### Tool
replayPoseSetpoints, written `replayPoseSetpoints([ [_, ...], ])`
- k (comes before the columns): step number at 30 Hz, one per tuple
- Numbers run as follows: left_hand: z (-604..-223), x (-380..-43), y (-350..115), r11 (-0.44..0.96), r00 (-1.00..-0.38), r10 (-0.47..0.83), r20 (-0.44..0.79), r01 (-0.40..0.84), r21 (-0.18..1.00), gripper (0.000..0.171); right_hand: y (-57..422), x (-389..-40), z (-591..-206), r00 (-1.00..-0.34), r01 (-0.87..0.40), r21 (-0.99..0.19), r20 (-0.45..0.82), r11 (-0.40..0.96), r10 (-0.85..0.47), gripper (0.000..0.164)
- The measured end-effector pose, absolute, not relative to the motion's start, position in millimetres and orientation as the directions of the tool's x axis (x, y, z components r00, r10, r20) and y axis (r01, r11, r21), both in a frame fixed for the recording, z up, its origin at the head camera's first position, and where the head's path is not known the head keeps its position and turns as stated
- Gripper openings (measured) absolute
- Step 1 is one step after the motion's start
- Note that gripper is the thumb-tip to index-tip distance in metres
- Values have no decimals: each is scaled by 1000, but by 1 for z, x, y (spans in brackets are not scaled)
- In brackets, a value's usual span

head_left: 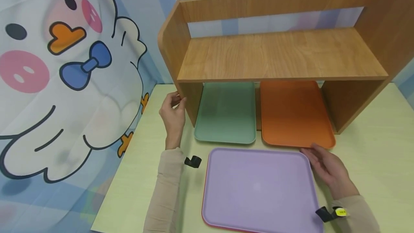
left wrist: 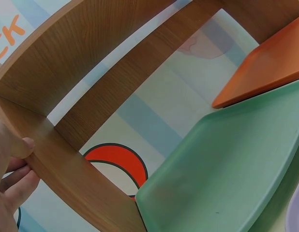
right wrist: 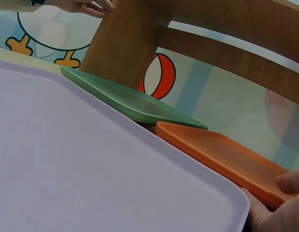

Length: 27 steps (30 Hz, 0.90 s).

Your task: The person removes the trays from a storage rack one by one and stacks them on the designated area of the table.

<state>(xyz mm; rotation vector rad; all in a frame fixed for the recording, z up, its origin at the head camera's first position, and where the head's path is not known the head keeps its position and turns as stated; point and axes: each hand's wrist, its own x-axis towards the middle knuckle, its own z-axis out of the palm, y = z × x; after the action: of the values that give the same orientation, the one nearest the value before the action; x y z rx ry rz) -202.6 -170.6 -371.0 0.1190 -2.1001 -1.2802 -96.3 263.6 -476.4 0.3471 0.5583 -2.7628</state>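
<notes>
My left hand pinches the front edge of the left side panel of a wooden desktop shelf; in the left wrist view its thumb lies against the wood. Under the shelf board lie a green tray on the left and an orange tray on the right, both jutting out at the front. My right hand grips the orange tray's front right corner, one digit over the rim and another below it. Nearer to me lies a purple tray, with a red rim showing beneath it.
The pale yellow-green table carries everything. Behind stands a striped backdrop, and a cartoon duck cloth hangs at the left. The shelf's upright right panel stands beside the orange tray. Black straps sit by both wrists.
</notes>
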Motion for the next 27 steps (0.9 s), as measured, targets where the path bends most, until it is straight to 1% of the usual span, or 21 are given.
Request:
replayPoseSetpoints([
  [9,-371,-203,-170,498,-779,-400,482,257,828,20,263,-97,-481,-919,325,-289,-321,-900,-229,13],
  [13,-371,-203,-170,498,-777,-400,487,261,827,20,263,-98,-482,-919,326,-270,-315,-906,-237,12],
  [20,-372,-203,-171,514,-772,-399,495,259,818,20,265,-100,-485,-923,318,-224,-296,-921,-246,14],
  [21,-372,-203,-171,511,-772,-402,492,257,820,20,265,-100,-488,-928,311,-213,-277,-926,-248,16],
  [27,-372,-203,-171,489,-780,-412,472,248,836,21,265,-100,-489,-937,283,-189,-266,-940,-229,16],
])
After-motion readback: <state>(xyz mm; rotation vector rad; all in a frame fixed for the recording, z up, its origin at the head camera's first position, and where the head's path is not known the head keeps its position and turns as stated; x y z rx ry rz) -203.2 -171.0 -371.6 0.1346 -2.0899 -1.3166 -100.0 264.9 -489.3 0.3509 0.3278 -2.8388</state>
